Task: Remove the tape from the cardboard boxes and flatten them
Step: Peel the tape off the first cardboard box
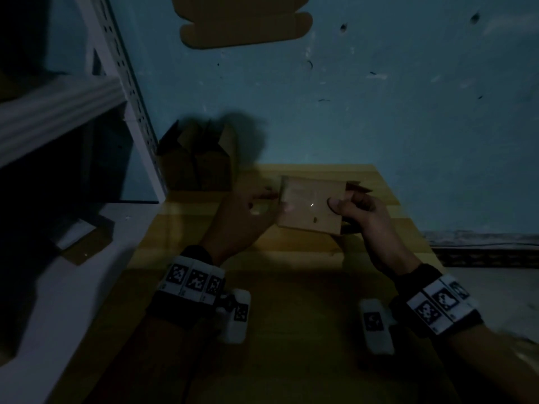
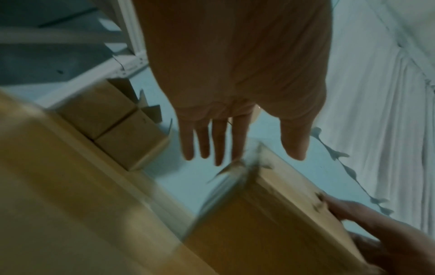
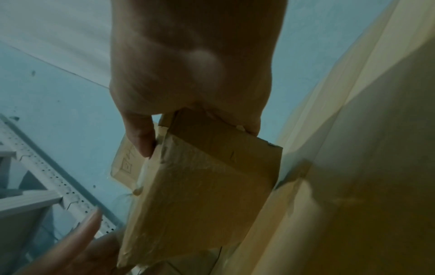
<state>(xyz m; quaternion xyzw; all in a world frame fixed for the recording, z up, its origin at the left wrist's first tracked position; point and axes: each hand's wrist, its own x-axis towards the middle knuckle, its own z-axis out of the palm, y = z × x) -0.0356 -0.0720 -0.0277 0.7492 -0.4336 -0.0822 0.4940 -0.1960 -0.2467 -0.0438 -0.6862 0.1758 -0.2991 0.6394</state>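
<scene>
A small brown cardboard box [image 1: 310, 205] is held just above the wooden table [image 1: 291, 316]. My right hand [image 1: 348, 205] grips its right end, thumb on the top face and fingers curled behind; the right wrist view shows that hand [image 3: 193, 83] pinching the box [image 3: 207, 186]. Crinkled clear tape [image 3: 186, 167] covers the box face. My left hand [image 1: 262, 199] is at the box's left edge. In the left wrist view its fingers [image 2: 219, 141] are straight, just above the taped corner [image 2: 237, 169] of the box [image 2: 270, 214]. Contact is unclear.
Two open cardboard boxes [image 1: 201, 158] stand at the table's back left corner, next to a white metal rack [image 1: 116, 68]. A flattened box [image 1: 245, 21] lies farther off at the top. A flat brown and white piece [image 1: 78, 240] lies on the low white shelf at left.
</scene>
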